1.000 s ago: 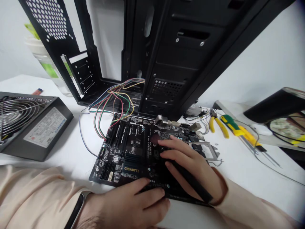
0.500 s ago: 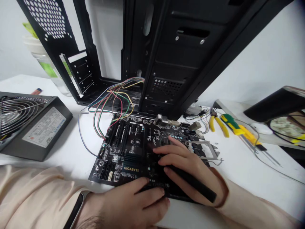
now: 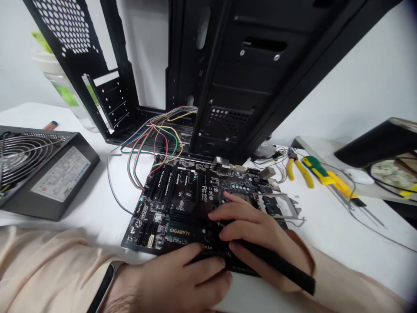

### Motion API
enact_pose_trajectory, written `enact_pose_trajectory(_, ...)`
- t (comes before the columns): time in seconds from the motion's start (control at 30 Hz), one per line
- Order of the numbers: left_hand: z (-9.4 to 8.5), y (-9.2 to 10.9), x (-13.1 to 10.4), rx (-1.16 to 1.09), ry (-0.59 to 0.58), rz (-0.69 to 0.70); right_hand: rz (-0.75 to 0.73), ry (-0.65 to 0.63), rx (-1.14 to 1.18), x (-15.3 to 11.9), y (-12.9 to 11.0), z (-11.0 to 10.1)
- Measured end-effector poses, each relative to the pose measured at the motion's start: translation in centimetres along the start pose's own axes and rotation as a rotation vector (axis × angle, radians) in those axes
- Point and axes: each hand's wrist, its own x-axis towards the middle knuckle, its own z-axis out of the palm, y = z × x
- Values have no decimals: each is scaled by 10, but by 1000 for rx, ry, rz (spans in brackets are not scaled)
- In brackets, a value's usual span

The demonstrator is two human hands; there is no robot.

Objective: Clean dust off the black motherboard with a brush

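Observation:
A black motherboard marked GIGABYTE lies flat on the white table. My left hand rests on its near edge, fingers slightly spread and holding nothing I can see. Above the board's right part, my right hand has its fingers wrapped round a black, stick-like tool. The tool's back end points toward the lower right, and its tip is hidden by the fingers and the dark board. Thin coloured wires run from the case to the board's left side.
Behind the board stands a black computer case. A power supply sits at the left, with a clear bottle behind. To the right lie yellow pliers, a green-handled tool, a yellow-handled tool and a metal bracket.
My right hand has shifted slightly right and toward me with the black tool, uncovering more of the board's print. My left hand has stayed in place.

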Motion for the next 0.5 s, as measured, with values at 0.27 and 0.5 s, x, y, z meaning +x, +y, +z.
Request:
enact_pose_trajectory(0.27, -1, -3, 3, 5, -9, 12, -22, 158, -91, 0, -2, -1)
enact_pose_trajectory(0.5, 1, 0, 0, 28, -14, -13, 58, 187, -228, 1, 1, -1)
